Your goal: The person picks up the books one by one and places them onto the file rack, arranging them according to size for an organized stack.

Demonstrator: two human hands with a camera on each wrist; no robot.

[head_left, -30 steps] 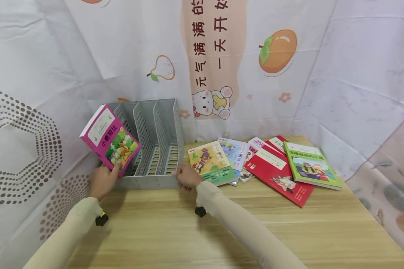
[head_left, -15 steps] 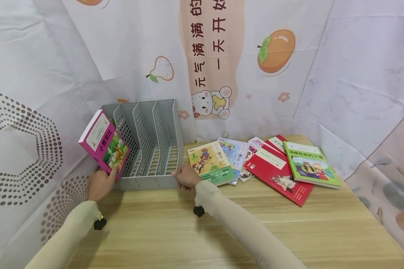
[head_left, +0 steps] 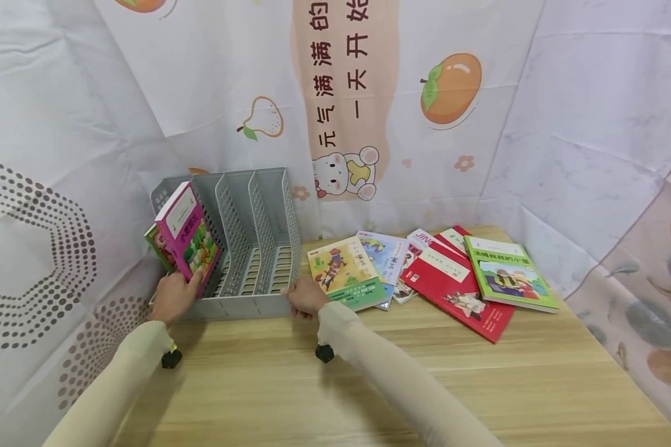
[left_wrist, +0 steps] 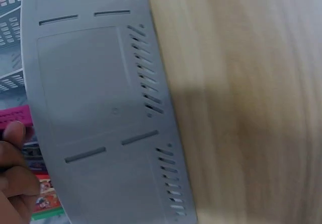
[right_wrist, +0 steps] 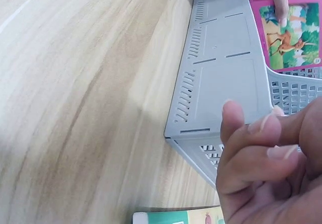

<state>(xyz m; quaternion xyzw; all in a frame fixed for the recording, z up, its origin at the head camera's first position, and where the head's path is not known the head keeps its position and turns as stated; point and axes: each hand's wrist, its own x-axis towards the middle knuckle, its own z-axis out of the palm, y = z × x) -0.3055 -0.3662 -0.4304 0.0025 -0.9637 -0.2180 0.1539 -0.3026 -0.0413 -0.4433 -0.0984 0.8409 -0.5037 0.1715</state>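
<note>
A thick pink book [head_left: 187, 239] with a deer on its cover stands tilted in the left part of a grey divided book rack [head_left: 240, 304]. My left hand [head_left: 174, 297] grips its lower edge, thumb on the front cover; the left wrist view shows the fingers curled at the pink spine [left_wrist: 14, 114]. Left of it in the rack is a green-edged book [head_left: 159, 245], mostly hidden by the pink one. My right hand [head_left: 306, 297] pinches the rack's right front corner, its other fingers curled, as the right wrist view shows the hand [right_wrist: 271, 158] there.
Right of the rack lie a yellow-green book [head_left: 346, 273], a blue-purple book [head_left: 386, 254], red books [head_left: 461, 288] and a green book [head_left: 509, 273], partly overlapping on the wooden table [head_left: 257, 385]. A printed cloth [head_left: 212, 74] hangs behind.
My left hand has brought the pink book rightward relative to the rack, and the green-edged book now shows on its left. My right hand stays at the rack's corner. The head view has shifted slightly.
</note>
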